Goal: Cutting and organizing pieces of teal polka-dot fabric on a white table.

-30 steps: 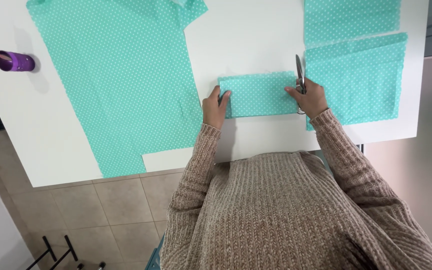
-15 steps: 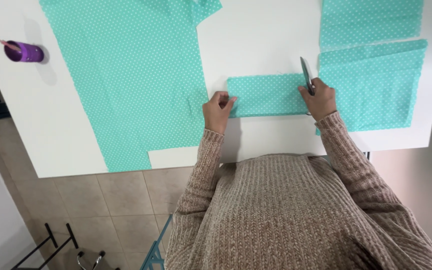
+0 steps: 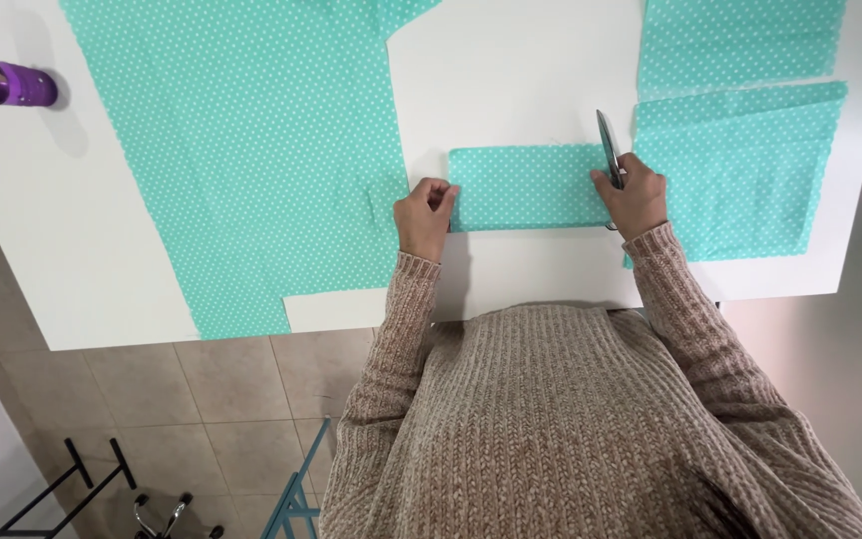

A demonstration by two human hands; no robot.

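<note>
Small rectangular strip of turquoise white-dotted fabric lying flat on the white tabletop, near the front edge and right of centre. Pinched at its left end by the left hand, fingers curled over the short edge. Held down at its right end by the right hand, closed around the handles of a pair of scissors; blades together, pointing toward the far edge, lying along the strip's right end. Just right of the strip, a folded piece of the same fabric reaching toward the right edge, partly under the right wrist. Beyond it, at the far right corner, another dotted piece. Left of the strip, a large sheet of the same cloth covering the tabletop's middle, a rectangular notch cut from its front right corner. Near the far left corner, a purple cup with a thin stick in it. Both arms in beige knitted sleeves.
</note>
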